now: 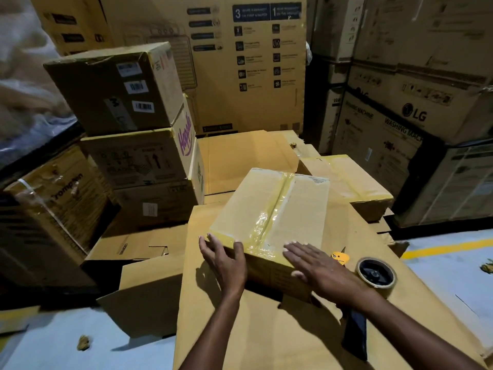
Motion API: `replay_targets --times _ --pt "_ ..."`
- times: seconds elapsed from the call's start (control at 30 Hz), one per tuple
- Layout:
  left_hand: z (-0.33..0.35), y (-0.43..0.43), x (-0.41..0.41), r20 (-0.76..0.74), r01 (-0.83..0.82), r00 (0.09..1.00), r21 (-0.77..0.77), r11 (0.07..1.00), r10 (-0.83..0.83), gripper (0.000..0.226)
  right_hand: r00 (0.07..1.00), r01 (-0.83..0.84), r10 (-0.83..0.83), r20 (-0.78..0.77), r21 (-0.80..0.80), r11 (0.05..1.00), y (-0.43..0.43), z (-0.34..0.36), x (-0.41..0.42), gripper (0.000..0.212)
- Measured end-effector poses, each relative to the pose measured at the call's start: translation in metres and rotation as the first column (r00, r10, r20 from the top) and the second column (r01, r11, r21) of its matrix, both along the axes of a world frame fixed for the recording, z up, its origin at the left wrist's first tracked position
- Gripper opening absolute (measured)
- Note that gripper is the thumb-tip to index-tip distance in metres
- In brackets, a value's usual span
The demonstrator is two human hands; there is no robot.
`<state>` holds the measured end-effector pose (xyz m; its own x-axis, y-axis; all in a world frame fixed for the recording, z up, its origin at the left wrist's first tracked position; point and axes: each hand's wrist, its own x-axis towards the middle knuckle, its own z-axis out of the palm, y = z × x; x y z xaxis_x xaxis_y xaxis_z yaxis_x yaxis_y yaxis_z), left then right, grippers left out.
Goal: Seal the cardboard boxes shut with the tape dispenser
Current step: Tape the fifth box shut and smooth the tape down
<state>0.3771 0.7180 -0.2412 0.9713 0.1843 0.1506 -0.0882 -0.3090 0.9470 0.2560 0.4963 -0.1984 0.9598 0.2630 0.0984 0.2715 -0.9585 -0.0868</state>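
The cardboard box point(269, 214), a squat rectangular carton with glossy, wrinkled tape along its centre seam, lay on a matte flattened cardboard sheet point(266, 337). Our left hand point(224, 260) rested straight-fingered against its near left corner, and our right hand point(317, 265) pressed flat on its near top edge. The round tape roll point(376, 273) sat just beside our right wrist.

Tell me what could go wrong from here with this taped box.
The tape is wrinkled near the front edge of the box, so the seam may lift there. The tape roll sits by the right hand; a sweep back could knock it away.
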Motion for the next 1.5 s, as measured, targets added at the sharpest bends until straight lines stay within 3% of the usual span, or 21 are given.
replay_targets --times 0.13,0.33,0.4,0.63,0.77,0.87,0.93,1.03,1.1,1.23,1.37,1.5 --pt "0.004 0.001 -0.001 0.000 0.014 1.000 -0.028 1.000 -0.014 0.082 0.999 0.028 -0.030 -0.044 -0.038 0.999 -0.039 -0.001 -0.013 0.069" --pt "0.010 0.014 0.006 -0.022 0.066 0.997 -0.089 0.994 -0.068 0.079 0.985 0.118 -0.115 -0.130 0.009 0.993 -0.056 0.013 -0.004 0.091" --pt "0.012 0.024 0.015 -0.023 0.075 0.997 -0.069 0.995 -0.077 0.075 0.981 0.122 -0.120 -0.150 0.001 0.993 -0.043 0.013 0.004 0.086" --pt "0.018 0.026 -0.001 0.034 0.206 0.977 0.111 0.972 -0.211 0.047 0.993 0.083 -0.076 -0.088 0.082 0.993 0.042 0.012 0.044 0.056" --pt "0.007 0.015 -0.028 0.102 0.144 0.981 0.167 0.975 -0.162 0.040 0.994 -0.012 0.031 -0.103 0.179 0.984 0.067 0.008 0.070 0.065" --pt "-0.008 0.019 -0.033 0.248 0.092 0.946 0.407 0.909 -0.207 0.037 0.996 -0.012 0.030 -0.081 0.209 0.978 0.053 0.008 0.075 0.065" --pt "-0.020 0.025 -0.031 0.310 0.080 0.904 0.558 0.826 -0.296 0.037 0.999 0.036 -0.031 -0.033 0.172 0.984 0.045 0.006 0.076 0.056" --pt "-0.028 0.035 -0.025 0.321 0.066 0.875 0.661 0.747 -0.362 0.044 0.978 0.205 -0.197 -0.073 0.145 0.968 0.038 0.003 0.086 0.084" --pt "-0.029 0.041 -0.023 0.359 0.041 0.848 0.689 0.724 -0.390 0.049 0.950 0.311 -0.302 -0.078 0.168 0.935 0.027 0.002 0.100 0.084" --pt "-0.028 0.052 -0.021 0.420 0.030 0.794 0.696 0.717 -0.440 0.045 0.865 0.497 -0.477 -0.153 0.139 0.857 -0.009 0.008 0.132 0.070" --pt "-0.031 0.062 -0.014 0.475 0.019 0.757 0.671 0.742 -0.449 0.039 0.791 0.601 -0.568 -0.227 0.115 0.791 -0.046 0.017 0.156 0.076" --pt "-0.031 0.070 -0.009 0.503 0.039 0.719 0.659 0.751 -0.479 0.039 0.742 0.667 -0.620 -0.257 0.189 0.720 -0.068 0.021 0.166 0.083"
